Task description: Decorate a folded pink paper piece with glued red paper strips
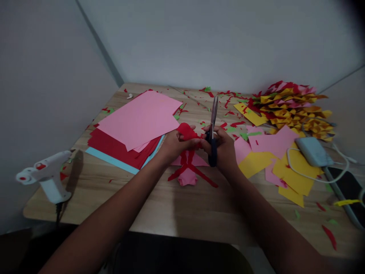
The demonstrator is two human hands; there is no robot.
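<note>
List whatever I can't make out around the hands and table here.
All in the head view:
Red paper: full shape, partly covered by the left hand.
Scissors: part of the handles, behind the right hand.
Red sheets: their number, under pink sheets.
Glue gun cord: far end, lost in darkness below the table.
Dark-screened device: one side, cut by the picture's right edge.

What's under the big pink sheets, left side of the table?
Red sheets stick out along the near edge, with light blue paper below them. Anything farther in is covered by the pink sheets; can't tell.
</note>
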